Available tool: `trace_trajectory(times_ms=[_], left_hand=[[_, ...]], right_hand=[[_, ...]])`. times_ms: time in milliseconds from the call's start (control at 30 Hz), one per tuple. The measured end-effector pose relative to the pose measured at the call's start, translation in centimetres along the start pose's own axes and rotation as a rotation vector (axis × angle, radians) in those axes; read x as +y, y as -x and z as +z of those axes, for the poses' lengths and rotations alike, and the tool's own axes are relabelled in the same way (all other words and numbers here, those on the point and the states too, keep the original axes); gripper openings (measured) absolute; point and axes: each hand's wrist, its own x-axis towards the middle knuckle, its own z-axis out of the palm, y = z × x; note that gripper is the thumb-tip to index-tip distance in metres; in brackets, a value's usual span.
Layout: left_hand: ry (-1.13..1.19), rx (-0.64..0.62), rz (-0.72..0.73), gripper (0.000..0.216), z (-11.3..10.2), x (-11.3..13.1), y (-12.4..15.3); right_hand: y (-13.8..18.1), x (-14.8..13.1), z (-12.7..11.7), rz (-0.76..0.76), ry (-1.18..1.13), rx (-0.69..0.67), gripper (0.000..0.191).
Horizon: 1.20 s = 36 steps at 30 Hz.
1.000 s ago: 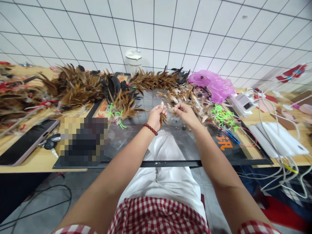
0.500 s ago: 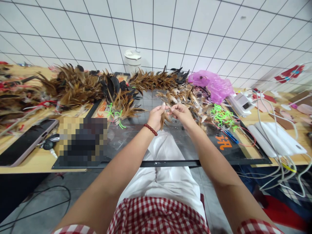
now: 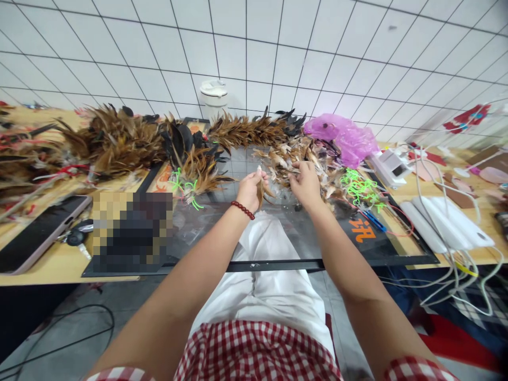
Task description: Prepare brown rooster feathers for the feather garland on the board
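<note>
My left hand (image 3: 250, 189), with a red bead bracelet on its wrist, is closed round a small bunch of brown feathers (image 3: 261, 193) that hangs from its fingers above the dark mat (image 3: 278, 233). My right hand (image 3: 306, 182) reaches into the loose feather pile (image 3: 301, 159) just to the right, its fingers curled down among the feathers. Whether those fingers hold a feather is hidden. The two hands are a short way apart.
Bundled brown and black feathers (image 3: 119, 140) line the back of the table. Green ties (image 3: 361, 188) and a pink plastic bag (image 3: 343, 137) lie right. A phone (image 3: 39, 233) and keys sit left; white devices and cables (image 3: 448, 222) crowd the right end. A white cup (image 3: 214, 98) stands behind.
My right hand has left the bunch in my left hand and moved right and back into the loose feather pile. My left hand stayed in place with its bunch.
</note>
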Motion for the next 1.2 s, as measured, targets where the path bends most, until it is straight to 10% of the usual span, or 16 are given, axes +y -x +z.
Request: trace_trajectory(times_ms=[333, 633, 1200], left_hand=[[0.015, 0.005, -0.011, 0.019, -0.3, -0.1, -0.4], [0.005, 0.010, 0.015, 0.013, 0.2, -0.4, -0.1], [-0.117, -0.201, 0.093, 0.020, -0.3, -1.1, -0.2]], right_hand=[[0.9, -0.7, 0.8, -0.120, 0.346, -0.132, 0.020], [1.0, -2.4, 1.9, 0.018, -0.477, -0.121, 0.026], [0.9, -2.6, 1.7, 0.075, -0.539, -0.204, 0.036]])
